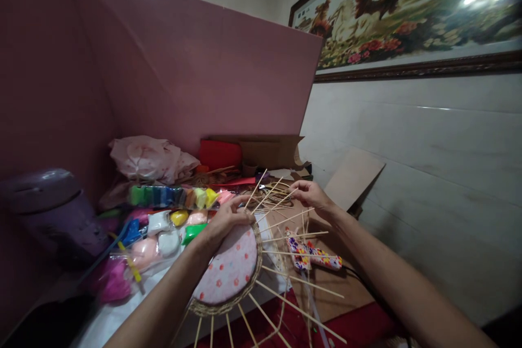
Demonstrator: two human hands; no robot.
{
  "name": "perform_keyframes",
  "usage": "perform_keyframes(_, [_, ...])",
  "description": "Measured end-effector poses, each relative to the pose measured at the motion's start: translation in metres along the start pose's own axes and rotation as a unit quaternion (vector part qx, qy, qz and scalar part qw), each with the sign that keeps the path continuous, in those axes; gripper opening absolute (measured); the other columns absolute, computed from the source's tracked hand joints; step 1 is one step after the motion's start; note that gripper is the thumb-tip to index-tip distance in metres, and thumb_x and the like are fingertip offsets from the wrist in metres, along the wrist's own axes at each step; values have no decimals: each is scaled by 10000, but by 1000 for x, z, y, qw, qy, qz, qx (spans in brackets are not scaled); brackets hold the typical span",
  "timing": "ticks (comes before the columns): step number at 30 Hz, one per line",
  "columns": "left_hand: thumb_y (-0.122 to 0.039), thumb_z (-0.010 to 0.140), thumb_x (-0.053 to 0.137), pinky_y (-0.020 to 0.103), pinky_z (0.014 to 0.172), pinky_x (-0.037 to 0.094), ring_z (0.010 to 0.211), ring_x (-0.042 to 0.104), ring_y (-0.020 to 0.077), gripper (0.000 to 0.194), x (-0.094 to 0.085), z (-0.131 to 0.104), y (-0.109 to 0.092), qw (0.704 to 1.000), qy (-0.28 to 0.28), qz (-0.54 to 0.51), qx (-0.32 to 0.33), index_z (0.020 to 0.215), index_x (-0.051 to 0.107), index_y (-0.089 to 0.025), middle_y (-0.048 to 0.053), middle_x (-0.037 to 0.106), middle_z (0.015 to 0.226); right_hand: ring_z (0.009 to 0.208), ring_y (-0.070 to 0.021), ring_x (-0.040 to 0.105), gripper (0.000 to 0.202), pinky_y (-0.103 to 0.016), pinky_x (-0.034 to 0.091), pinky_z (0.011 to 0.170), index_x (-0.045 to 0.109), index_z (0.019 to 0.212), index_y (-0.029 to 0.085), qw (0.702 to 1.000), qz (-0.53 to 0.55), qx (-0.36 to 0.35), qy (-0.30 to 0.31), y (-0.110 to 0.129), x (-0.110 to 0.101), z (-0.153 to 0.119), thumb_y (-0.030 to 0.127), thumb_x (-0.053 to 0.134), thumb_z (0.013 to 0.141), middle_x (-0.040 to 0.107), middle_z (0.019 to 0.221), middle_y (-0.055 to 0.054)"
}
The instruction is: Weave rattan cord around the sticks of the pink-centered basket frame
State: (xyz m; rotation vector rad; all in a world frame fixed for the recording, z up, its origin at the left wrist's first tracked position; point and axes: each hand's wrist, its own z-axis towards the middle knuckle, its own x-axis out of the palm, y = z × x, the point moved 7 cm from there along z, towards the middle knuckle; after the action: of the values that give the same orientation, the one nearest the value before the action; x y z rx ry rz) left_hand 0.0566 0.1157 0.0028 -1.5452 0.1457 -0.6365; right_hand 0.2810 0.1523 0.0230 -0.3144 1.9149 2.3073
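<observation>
While left fingers (237, 202) grip the disc (232, 269), right fingers (300, 186) pinching a stick (275, 206), spokes (302, 237) crossing glue gun (331, 261)

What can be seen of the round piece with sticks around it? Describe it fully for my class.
The round piece has a pale pink face with red spots, fabric-like, edged by a braided tan border. Thin, pale, wood-like sticks fan outward. The face is turned towards the viewer. The left hand grips its upper edge, hiding part; the right hand seems to pinch a stick's outer end.
</observation>
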Motion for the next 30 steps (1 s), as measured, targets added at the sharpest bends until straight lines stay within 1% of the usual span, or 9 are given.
perform_keyframes(5, [-94, 584, 655, 197, 500, 331, 535, 514, 89, 600, 0, -1, -1, 1000, -12, 0, -11, 1163, 499, -127, -13, 605, 623, 384, -37, 287, 344, -193, 159, 373, 576, 697, 153, 1000, -3, -8, -26, 12, 1, 6, 464, 695, 610, 463, 487, 63])
perform_keyframes(8, [-88, 582, 652, 191, 500, 332, 534, 518, 86, 587, 1, -1, -1, 1000, -9, -10, -18, 1148, 501, -127, -15, 610, 618, 383, -37, 283, 337, -191, 169, 372, 570, 687, 155, 999, -4, -19, -38, 21, 3, 9, 463, 686, 614, 428, 475, 74])
perform_keyframes(11, [-96, 583, 657, 189, 490, 324, 511, 503, 75, 565, 3, -2, -1, 1000, -4, -10, -21, 1128, 515, -141, -25, 600, 616, 391, -39, 294, 336, -193, 191, 373, 582, 703, 152, 998, -5, -34, -47, 29, 4, 13, 459, 681, 611, 449, 509, 66])
perform_keyframes(16, [-105, 566, 670, 190, 470, 310, 492, 495, 78, 575, 2, -2, 1, 999, -14, 10, -27, 1119, 514, -129, -24, 593, 601, 426, -47, 297, 335, -201, 210, 389, 592, 722, 147, 995, -9, -75, -69, 42, 4, 17, 460, 669, 631, 458, 537, 57])
perform_keyframes(19, [-106, 568, 663, 195, 482, 324, 509, 510, 88, 562, 2, -1, 1, 1000, -7, 5, -26, 1111, 516, -126, -15, 604, 610, 433, -47, 277, 320, -205, 206, 394, 587, 738, 150, 992, -9, -105, -76, 51, 5, 15, 455, 648, 665, 443, 547, 60])
perform_keyframes(22, [-101, 570, 656, 197, 474, 314, 489, 497, 83, 554, 1, -1, 1, 1000, -7, 2, -22, 1107, 525, -132, -22, 598, 598, 440, -49, 277, 286, -208, 205, 400, 583, 734, 155, 989, -14, -130, -62, 60, 6, 9, 432, 637, 690, 434, 556, 60])
perform_keyframes(24, [-90, 570, 652, 198, 483, 316, 498, 500, 84, 555, 0, -1, 1, 1000, -6, -5, -20, 1108, 525, -133, -23, 599, 597, 458, -56, 301, 256, -211, 224, 415, 585, 718, 157, 988, -23, -144, -43, 67, 5, 2, 405, 641, 697, 440, 564, 56])
perform_keyframes(27, [-82, 578, 648, 200, 517, 326, 538, 511, 87, 529, -2, 1, 2, 1000, 1, -19, -7, 1091, 529, -133, -19, 603, 605, 517, -76, 379, 213, -222, 293, 473, 592, 693, 158, 986, -43, -162, -15, 76, 4, -10, 363, 650, 705, 484, 598, 38])
perform_keyframes(30, [-90, 588, 646, 200, 524, 318, 545, 498, 81, 524, -3, 3, 2, 1000, 3, -11, 5, 1095, 521, -128, -18, 602, 612, 588, -104, 450, 179, -243, 347, 545, 604, 673, 160, 982, -70, -174, 12, 81, 3, -22, 327, 654, 712, 526, 632, 17])
